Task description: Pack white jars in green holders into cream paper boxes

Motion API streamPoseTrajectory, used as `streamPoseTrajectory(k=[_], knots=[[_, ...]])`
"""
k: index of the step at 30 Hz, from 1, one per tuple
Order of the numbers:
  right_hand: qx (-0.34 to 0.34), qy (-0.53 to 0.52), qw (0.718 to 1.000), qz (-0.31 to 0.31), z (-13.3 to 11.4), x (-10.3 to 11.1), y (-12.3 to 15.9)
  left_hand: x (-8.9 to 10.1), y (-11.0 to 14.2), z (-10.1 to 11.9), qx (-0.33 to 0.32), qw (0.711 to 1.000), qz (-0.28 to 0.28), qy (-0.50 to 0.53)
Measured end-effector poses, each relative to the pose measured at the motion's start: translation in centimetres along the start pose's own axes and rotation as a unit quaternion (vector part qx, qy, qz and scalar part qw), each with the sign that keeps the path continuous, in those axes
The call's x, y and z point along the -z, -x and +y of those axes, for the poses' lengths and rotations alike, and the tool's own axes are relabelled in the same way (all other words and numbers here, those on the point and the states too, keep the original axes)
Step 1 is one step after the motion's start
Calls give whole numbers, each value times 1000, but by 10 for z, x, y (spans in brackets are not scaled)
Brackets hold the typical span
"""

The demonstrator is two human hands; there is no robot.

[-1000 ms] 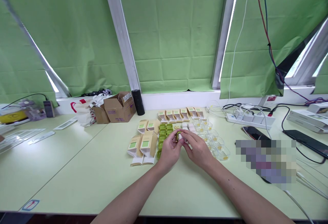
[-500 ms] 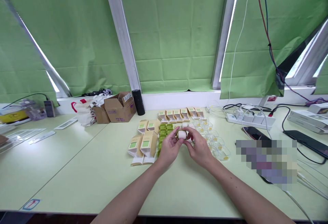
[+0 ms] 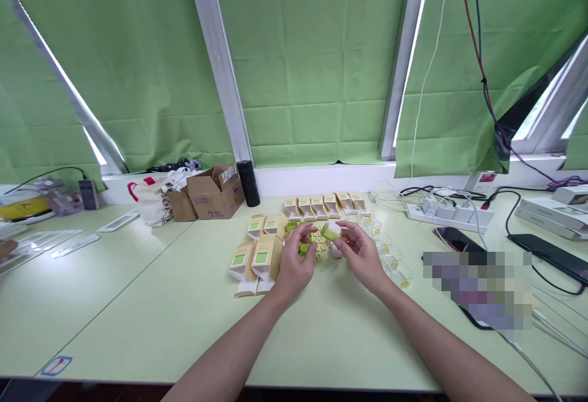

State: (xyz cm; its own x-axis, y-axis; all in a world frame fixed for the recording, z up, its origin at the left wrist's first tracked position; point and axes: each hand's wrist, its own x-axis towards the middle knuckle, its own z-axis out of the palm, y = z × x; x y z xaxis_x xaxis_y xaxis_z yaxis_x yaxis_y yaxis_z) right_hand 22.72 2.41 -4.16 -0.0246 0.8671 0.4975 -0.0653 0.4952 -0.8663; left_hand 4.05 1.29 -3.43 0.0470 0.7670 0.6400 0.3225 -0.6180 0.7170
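Observation:
My right hand (image 3: pixel 362 256) pinches a small green square cup (image 3: pixel 329 233) with a rounded white piece (image 3: pixel 335 227) in it, tilted above the table. Beside it, my left hand (image 3: pixel 296 264) has thumb and fingers apart, with nothing between them. Green cups (image 3: pixel 292 227) stand partly hidden behind the left fingers. Several small gold pieces (image 3: pixel 318 238) lie between the two hands. Below the raised cup shows another white piece (image 3: pixel 336 250). Clear plastic covers (image 3: pixel 399 272) with yellow spots are spread just right of my right hand.
Open cream cartons with green labels (image 3: pixel 261 258) stand left of the cups, and a row of similar cartons (image 3: pixel 318 208) is behind. A brown cardboard box (image 3: pixel 215 197) and a black cylinder (image 3: pixel 248 184) are farther back. Cables, a power strip (image 3: pixel 448 216) and phones lie right. Another person's hand (image 3: pixel 6 248) shows at far left.
My left hand has let go of the green cup and moved slightly left, its fingers opening. The cup has been raised and tilted in my right hand. Another person's fingers come farther into view at left.

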Motion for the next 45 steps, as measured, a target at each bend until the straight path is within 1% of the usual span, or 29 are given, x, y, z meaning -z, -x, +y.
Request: streamPoseTrajectory(k=[3,5,9,13,17,22,30,32,35,37,39,42,45], knots=[[-43,-39,998,-1,-3,-2,-1,1,1,-2,-86,992,-10,-89],[-63,-54,997,-2,-5,-3,-3,1,3,-3,-120,985,-21,-122],[-91,-69,993,-10,-4,-4,-5,-1,4,-5,-147,977,-45,-146],[-107,-66,992,-20,0,-4,-5,-1,3,-8,-141,979,-45,-139],[-107,-62,992,-38,0,-4,-3,-2,3,-10,-102,988,-43,-106],[-99,-61,992,-53,-6,-2,-2,-4,2,-11,-28,998,-35,-39],[-101,-58,992,-53,-6,-1,-1,-5,-5,-2,87,994,-23,56],[-103,-58,992,-51,-6,-1,0,-6,-8,-3,116,988,-22,102],[-106,-57,991,-52,-8,0,-1,-7,-12,-5,158,969,-33,189],[-105,-43,992,-48,-11,1,-2,-8,-14,-9,176,960,-40,215],[-96,-13,995,-33,-16,4,-4,-9,-15,-12,201,954,-40,217],[-66,48,997,2,-27,15,-6,-10,-16,-17,248,939,-26,239],[-29,120,992,39,-42,35,-3,-8,-18,-18,273,918,-6,289]])
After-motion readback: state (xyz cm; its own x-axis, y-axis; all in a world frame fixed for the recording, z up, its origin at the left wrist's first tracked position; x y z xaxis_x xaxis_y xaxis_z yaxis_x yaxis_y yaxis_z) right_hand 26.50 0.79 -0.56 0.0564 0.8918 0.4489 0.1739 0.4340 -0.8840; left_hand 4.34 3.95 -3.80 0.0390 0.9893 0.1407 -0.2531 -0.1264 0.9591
